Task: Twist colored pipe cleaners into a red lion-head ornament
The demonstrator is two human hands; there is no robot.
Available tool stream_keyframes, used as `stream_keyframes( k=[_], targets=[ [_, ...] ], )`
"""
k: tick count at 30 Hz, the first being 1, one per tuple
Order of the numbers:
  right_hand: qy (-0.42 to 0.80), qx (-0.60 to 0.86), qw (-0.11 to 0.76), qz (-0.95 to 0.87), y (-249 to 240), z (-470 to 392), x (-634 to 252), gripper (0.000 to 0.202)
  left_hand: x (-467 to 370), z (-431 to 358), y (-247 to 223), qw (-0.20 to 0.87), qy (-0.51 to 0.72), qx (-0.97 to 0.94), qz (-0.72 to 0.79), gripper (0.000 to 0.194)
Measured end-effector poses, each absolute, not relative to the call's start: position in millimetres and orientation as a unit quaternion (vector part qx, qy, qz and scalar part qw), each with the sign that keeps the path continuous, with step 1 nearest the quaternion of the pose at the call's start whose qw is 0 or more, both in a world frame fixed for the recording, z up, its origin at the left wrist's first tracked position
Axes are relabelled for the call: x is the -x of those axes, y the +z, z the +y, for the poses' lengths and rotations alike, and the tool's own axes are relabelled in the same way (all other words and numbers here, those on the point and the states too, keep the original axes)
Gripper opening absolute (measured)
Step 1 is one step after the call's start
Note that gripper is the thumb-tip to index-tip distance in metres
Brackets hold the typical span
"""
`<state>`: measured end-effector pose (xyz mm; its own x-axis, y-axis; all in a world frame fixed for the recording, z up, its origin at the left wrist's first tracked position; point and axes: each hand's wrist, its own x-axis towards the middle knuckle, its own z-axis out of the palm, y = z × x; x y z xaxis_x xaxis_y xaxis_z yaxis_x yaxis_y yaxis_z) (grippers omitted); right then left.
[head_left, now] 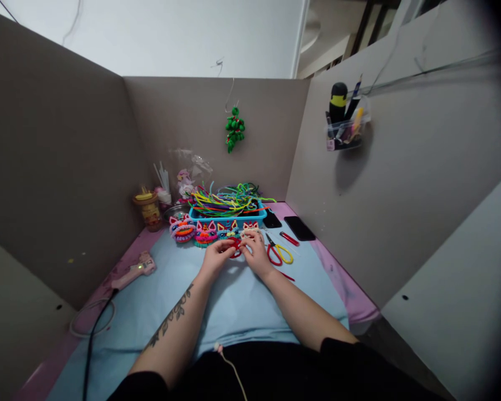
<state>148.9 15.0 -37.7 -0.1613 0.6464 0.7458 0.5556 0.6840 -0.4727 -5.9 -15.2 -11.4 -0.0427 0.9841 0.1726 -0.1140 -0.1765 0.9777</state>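
Note:
Both of my hands hold a small red piece of bent pipe cleaner (235,248) above the blue cloth. My left hand (218,255) pinches its left side. On the other side, the fingers of my right hand (254,253) are closed on it and partly hide it. Just beyond are several colourful animal-faced figures (206,234) made of pipe cleaner, in a row before a blue basket (229,221). Loose pipe cleaners (229,200) of many colours fill the basket. Right of my right hand lie scissors (280,254) with one red and one yellow handle.
A pink glue gun (136,270) with a green light and a cable lies at left. Two dark phones (299,228) and a red tool (289,239) lie at right. A cup (148,210) stands back left. Grey partitions (209,111) enclose the table; a holder (345,131) hangs right.

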Motion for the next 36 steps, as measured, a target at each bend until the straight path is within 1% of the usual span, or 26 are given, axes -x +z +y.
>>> stream_keyframes(
  k=[5,8,12,15,20,24,30,36],
  targets=[
    [0.047,0.393,0.524,-0.754,-37,15,-148,0.007,5,-15,-13,0.429,0.583,-0.529,0.443,0.032],
    [0.05,0.398,0.528,-0.749,-36,16,-148,0.007,6,-14,-12,0.423,0.594,-0.521,0.444,0.032],
    [0.084,0.392,0.578,-0.711,-32,17,-152,0.014,9,-11,-12,0.421,0.615,-0.491,0.45,0.032],
    [0.101,0.404,0.598,-0.685,-31,21,-157,0.011,12,-8,-13,0.435,0.631,-0.455,0.453,0.036],
    [0.131,0.428,0.55,-0.705,-40,28,-158,0.013,15,-5,-17,0.484,0.628,-0.419,0.443,0.046],
    [0.162,0.418,0.535,-0.716,-47,31,-153,0.015,15,-4,-17,0.533,0.604,-0.406,0.432,0.046],
    [0.206,0.417,0.513,-0.721,-47,31,-150,0.009,15,-9,-9,0.58,0.597,-0.381,0.403,0.045],
    [0.179,0.471,0.575,-0.645,-37,28,-162,0.015,18,-6,-12,0.508,0.592,-0.428,0.456,0.045]
  ],
)
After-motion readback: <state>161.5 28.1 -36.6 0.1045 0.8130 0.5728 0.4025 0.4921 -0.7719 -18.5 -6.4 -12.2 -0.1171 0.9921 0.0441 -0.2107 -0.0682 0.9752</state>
